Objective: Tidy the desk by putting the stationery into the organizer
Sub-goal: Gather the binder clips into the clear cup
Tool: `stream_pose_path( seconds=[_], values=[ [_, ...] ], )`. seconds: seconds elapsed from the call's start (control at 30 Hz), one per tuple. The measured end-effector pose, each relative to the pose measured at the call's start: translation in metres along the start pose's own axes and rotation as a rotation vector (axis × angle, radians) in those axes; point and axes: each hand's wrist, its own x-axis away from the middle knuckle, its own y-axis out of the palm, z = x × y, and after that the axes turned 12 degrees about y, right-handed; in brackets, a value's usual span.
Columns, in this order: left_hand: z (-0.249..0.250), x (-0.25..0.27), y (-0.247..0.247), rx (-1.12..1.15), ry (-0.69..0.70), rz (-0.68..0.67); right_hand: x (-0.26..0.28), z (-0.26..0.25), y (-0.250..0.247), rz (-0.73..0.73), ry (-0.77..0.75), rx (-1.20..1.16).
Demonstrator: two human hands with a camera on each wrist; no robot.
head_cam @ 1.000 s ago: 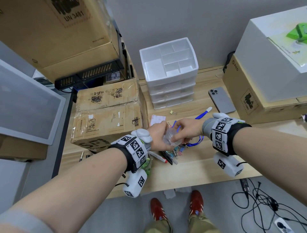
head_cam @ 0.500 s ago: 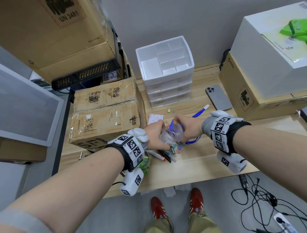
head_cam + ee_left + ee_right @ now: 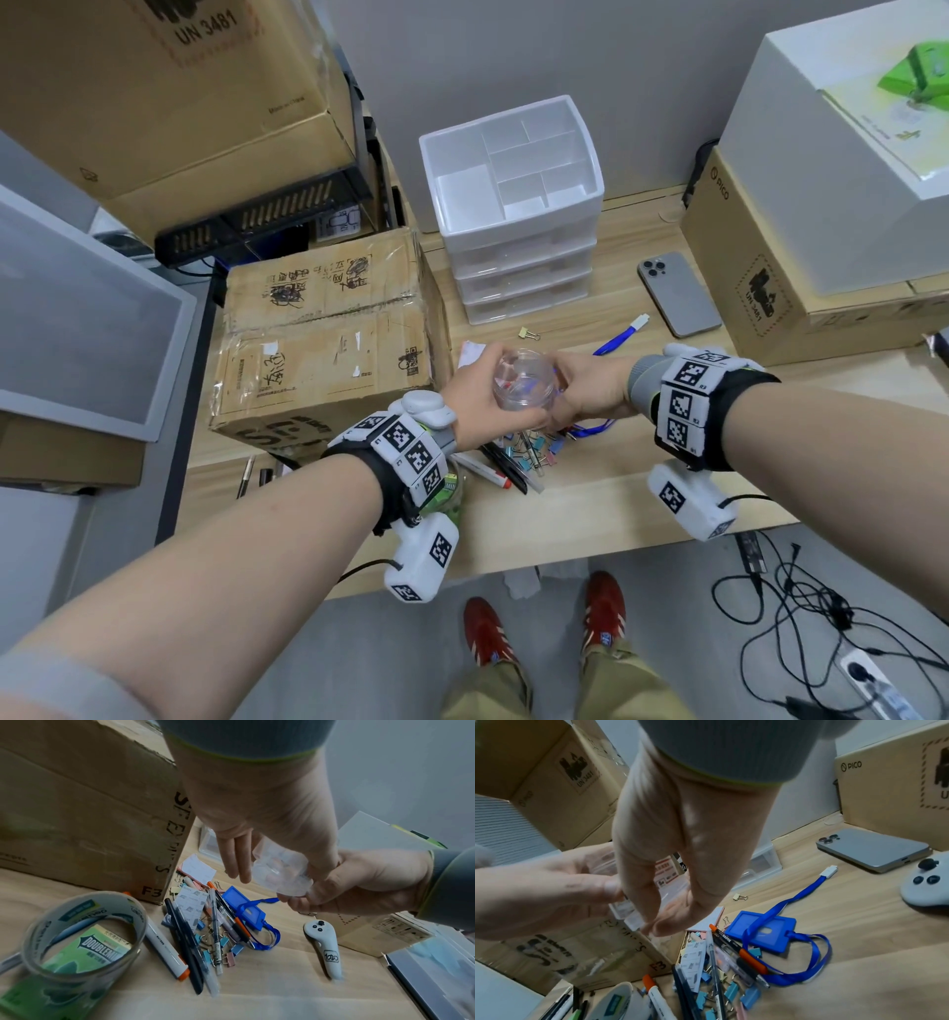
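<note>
A small clear round plastic container (image 3: 524, 383) is held between both hands above the stationery pile. My left hand (image 3: 480, 393) grips its left side, fingers and thumb around it (image 3: 236, 862). From the right, my right hand (image 3: 575, 393) pinches it (image 3: 654, 914). Below lie pens (image 3: 185, 939), coloured binder clips (image 3: 231, 949), a white marker (image 3: 164, 945), sticky notes (image 3: 190, 902) and a blue badge holder (image 3: 246, 906) with its lanyard. The white drawer organizer (image 3: 518, 241) stands at the back of the desk, its top compartments bare.
A tape roll (image 3: 133, 914) and a green gum pack (image 3: 97, 949) sit near the desk's front left. A cardboard box (image 3: 323, 339) stands left of the pile. A phone (image 3: 678, 295), a lone clip (image 3: 529, 335), a white controller (image 3: 323, 943) and stacked boxes (image 3: 801, 288) are on the right.
Both hands have lifted the clear container a little off the pile and toward the organizer. Its round opening now faces the head camera.
</note>
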Motion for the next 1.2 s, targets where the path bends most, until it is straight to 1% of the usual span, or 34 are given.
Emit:
stream_pose_path(
  seconds=[0.07,0.13,0.23,0.33,0.43,0.53,0.57,0.6,0.7,0.73,0.77,0.83,0.93,1.03,1.1,1.2],
  values=[
    [-0.002,0.000,0.000,0.020,-0.012,0.026,-0.007,0.001,0.001,-0.078,-0.012,-0.061],
    [-0.003,0.000,0.000,0.053,-0.005,0.040,-0.011,0.002,0.001,-0.120,-0.030,-0.121],
    [-0.005,0.000,0.000,0.066,0.048,0.010,-0.011,0.004,0.002,-0.121,-0.093,-0.161],
    [-0.010,0.001,0.002,0.041,0.073,-0.015,-0.017,0.010,0.000,-0.112,-0.110,-0.158],
    [-0.014,0.001,0.004,0.046,0.027,-0.018,-0.025,0.014,-0.002,-0.099,-0.091,-0.179],
    [-0.014,0.001,0.004,0.050,-0.018,-0.058,-0.032,0.016,0.001,-0.098,-0.062,-0.177],
    [-0.015,0.002,0.004,0.045,-0.018,-0.073,-0.032,0.016,0.002,-0.074,-0.044,-0.137],
    [-0.016,0.003,0.005,0.038,-0.012,-0.085,-0.031,0.016,0.004,-0.028,-0.027,-0.045],
    [-0.024,0.009,0.011,-0.007,-0.011,-0.110,-0.035,0.020,0.005,0.195,0.025,0.444],
    [-0.028,0.014,0.014,-0.022,-0.016,-0.117,-0.039,0.024,0.005,0.241,0.029,0.573],
    [-0.033,0.019,0.017,-0.032,-0.030,-0.125,-0.042,0.029,0.008,0.254,0.024,0.648],
    [-0.042,0.028,0.023,-0.042,-0.061,-0.149,-0.052,0.042,0.015,0.253,0.018,0.742],
    [-0.052,0.041,0.029,-0.098,-0.090,-0.219,-0.059,0.059,0.027,0.355,-0.031,0.948],
    [-0.062,0.053,0.034,-0.129,-0.116,-0.256,-0.072,0.072,0.036,0.412,-0.070,1.110],
    [-0.065,0.058,0.036,-0.133,-0.134,-0.259,-0.079,0.079,0.040,0.473,-0.059,1.144],
    [-0.066,0.061,0.036,-0.137,-0.145,-0.248,-0.080,0.080,0.037,0.543,-0.039,1.129]
  ],
)
